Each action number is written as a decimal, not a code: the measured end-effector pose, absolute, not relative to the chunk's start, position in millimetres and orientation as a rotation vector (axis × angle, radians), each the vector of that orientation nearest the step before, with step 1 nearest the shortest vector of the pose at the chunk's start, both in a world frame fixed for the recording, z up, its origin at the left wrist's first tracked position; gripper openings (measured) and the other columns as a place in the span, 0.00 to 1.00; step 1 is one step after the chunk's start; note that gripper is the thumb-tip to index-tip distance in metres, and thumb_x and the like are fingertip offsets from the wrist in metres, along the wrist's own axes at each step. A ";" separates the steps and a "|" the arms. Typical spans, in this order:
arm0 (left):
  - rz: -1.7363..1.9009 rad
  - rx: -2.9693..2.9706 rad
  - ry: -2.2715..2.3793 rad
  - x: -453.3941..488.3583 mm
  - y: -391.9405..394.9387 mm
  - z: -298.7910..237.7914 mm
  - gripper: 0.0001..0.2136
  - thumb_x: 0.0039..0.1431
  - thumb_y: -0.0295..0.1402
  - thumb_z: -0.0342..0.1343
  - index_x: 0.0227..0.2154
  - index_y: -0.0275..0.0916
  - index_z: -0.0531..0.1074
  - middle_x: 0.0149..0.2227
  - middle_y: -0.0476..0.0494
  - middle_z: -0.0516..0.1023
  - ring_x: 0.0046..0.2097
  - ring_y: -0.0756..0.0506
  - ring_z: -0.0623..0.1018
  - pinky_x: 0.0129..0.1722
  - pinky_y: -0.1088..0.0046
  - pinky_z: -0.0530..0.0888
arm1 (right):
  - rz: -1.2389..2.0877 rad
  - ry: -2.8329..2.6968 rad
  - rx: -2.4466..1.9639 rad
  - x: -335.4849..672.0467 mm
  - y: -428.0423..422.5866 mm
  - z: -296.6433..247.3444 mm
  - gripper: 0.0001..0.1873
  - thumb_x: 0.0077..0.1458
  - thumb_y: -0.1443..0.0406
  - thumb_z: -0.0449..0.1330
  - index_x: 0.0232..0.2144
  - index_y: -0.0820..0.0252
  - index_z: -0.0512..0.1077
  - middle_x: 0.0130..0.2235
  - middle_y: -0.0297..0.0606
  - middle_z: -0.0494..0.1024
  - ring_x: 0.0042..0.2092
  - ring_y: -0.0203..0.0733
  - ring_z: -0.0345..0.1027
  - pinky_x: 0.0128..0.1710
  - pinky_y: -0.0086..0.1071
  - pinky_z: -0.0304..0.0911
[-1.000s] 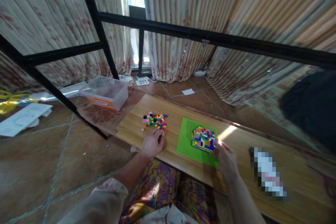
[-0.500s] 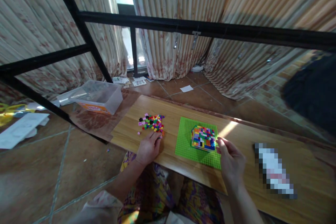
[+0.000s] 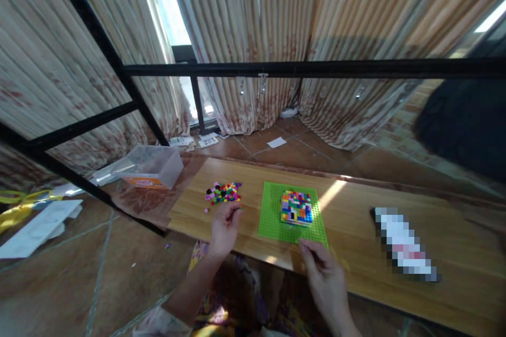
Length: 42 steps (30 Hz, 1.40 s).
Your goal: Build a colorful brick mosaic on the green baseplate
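Observation:
My left hand (image 3: 224, 229) is closed in a pinch at the near side of a loose pile of small toy bricks (image 3: 224, 193). A tiny, blurred bit of a brick shows at its fingertips. To the right lies a green studded baseplate (image 3: 271, 210), flat on the wooden table (image 3: 351, 242). A many-coloured block of stacked bricks (image 3: 296, 208) stands on the plate. My right hand (image 3: 326, 274) is at the plate's front edge, apart from the block. Its fingers are loosely bent with thumb and forefinger apart, and nothing shows between them.
A clear plastic bin (image 3: 158, 166) with an orange label sits beyond the table's left end. A pixelated object (image 3: 405, 245) lies on the right of the table. Black metal bars (image 3: 316, 69) cross behind, before striped curtains. One pink brick (image 3: 206, 210) lies apart from the pile.
My right hand has drawn back from the block's right side toward the plate's front edge and left. My left hand has lifted slightly from the pile, still pinched. The view has tilted and shifted.

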<state>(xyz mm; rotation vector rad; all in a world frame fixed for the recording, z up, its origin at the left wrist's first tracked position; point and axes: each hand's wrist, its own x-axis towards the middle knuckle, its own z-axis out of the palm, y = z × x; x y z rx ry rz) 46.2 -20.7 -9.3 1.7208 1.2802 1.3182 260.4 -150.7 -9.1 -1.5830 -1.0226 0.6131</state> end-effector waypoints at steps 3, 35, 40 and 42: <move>1.304 1.627 1.153 74.7 -28.7 -0.5 0.09 0.57 0.34 0.55 0.40 0.38 0.72 0.38 0.44 0.77 0.41 0.48 0.77 0.44 0.71 0.74 | 0.665 -0.997 -1.604 268.0 -163.0 -13.8 0.15 0.53 0.53 0.58 0.35 0.56 0.77 0.39 0.40 0.79 0.41 0.45 0.71 0.43 0.37 0.65; 0.979 1.180 0.967 161.6 -87.4 28.1 0.11 0.45 0.31 0.63 0.34 0.37 0.76 0.35 0.44 0.78 0.38 0.46 0.77 0.43 0.71 0.74 | 0.740 -0.755 -1.353 258.1 -149.7 11.7 0.12 0.50 0.57 0.62 0.35 0.55 0.78 0.38 0.40 0.80 0.39 0.44 0.74 0.38 0.34 0.70; 0.947 1.242 0.957 165.7 -89.5 21.5 0.08 0.48 0.31 0.60 0.33 0.38 0.75 0.34 0.45 0.79 0.38 0.47 0.77 0.42 0.71 0.74 | 0.717 -0.785 -1.375 260.5 -152.2 11.3 0.11 0.50 0.57 0.62 0.35 0.54 0.78 0.38 0.39 0.80 0.41 0.44 0.73 0.39 0.34 0.69; 0.930 1.267 0.948 167.1 -90.1 16.4 0.08 0.50 0.32 0.59 0.34 0.39 0.75 0.35 0.45 0.79 0.38 0.46 0.77 0.42 0.70 0.74 | 0.702 -0.802 -1.386 265.0 -150.6 9.2 0.11 0.50 0.57 0.62 0.35 0.54 0.78 0.37 0.39 0.79 0.40 0.43 0.73 0.39 0.34 0.68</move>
